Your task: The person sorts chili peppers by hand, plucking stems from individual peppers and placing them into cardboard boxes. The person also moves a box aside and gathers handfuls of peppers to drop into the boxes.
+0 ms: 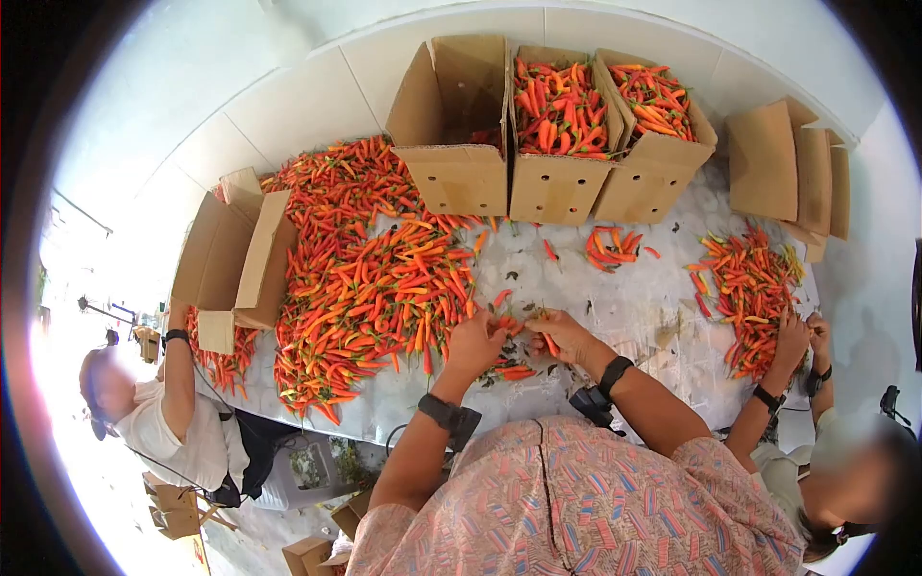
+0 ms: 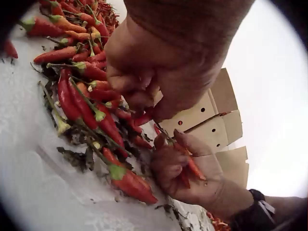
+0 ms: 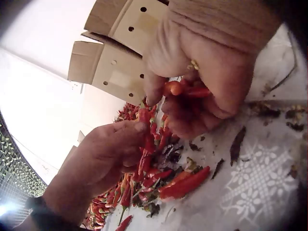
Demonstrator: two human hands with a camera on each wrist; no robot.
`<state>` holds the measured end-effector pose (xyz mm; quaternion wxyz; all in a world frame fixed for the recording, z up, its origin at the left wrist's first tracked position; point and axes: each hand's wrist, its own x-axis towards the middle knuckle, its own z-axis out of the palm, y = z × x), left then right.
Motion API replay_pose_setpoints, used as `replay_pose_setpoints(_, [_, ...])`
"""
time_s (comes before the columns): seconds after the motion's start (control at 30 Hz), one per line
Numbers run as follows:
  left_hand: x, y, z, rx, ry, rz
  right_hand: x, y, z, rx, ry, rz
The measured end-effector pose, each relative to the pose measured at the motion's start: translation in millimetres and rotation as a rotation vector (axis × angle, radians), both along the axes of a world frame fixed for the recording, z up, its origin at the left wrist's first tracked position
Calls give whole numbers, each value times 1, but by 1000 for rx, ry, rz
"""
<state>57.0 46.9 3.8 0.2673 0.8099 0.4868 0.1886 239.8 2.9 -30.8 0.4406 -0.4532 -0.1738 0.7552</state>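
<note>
Over the table, my left hand (image 1: 473,344) pinches a red chili pepper (image 3: 146,126) between thumb and fingers. Close beside it, my right hand (image 1: 569,340) holds a few orange-red chili peppers (image 3: 174,88) in its curled fingers. In the left wrist view, these held peppers (image 2: 194,168) stick out past the palm. The right fingertips are right at the stem end of the pepper in the left hand. Below both hands lie loose chili peppers (image 2: 130,185) with green stems, among dried leaf scraps (image 2: 74,158).
A large chili heap (image 1: 384,298) spreads to the left. At the back stand two filled cartons (image 1: 560,190) and an open one (image 1: 466,182). More cartons (image 1: 768,168) stand at the right, near a smaller heap (image 1: 754,288). One person works on each side.
</note>
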Motion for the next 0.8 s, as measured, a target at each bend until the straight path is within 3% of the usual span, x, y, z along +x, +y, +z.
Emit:
replay_pose_setpoints(0.23, [12, -12, 10, -214, -229, -148, 2, -2, 3, 17, 48, 49])
replay_pose_setpoints(0.37, [10, -17, 7, -251, -167, -196, 2, -6, 9, 8, -63, 62])
replay_pose_setpoints(0.47, [4, -19, -3, -202, -259, -255, 2, -4, 8, -8, -113, 62])
replay_pose_setpoints(0.53, [-3, -23, 1, -39, 42, -430, 5, -3, 0, -26, -122, 46])
replay_pose_setpoints(0.6, [-3, -34, 6, 4, 122, -427, 11, -3, -5, 13, 120, 18])
replay_pose_setpoints(0.63, [-4, -38, 8, 47, 202, -424, 11, -2, -4, 12, 121, 19])
replay_pose_setpoints(0.73, [-6, -43, -4, 84, 229, -464, 15, -4, -9, -43, 46, -16])
replay_pose_setpoints(0.8, [-6, -41, -10, 80, 181, -448, 13, -2, -13, 44, 154, -48])
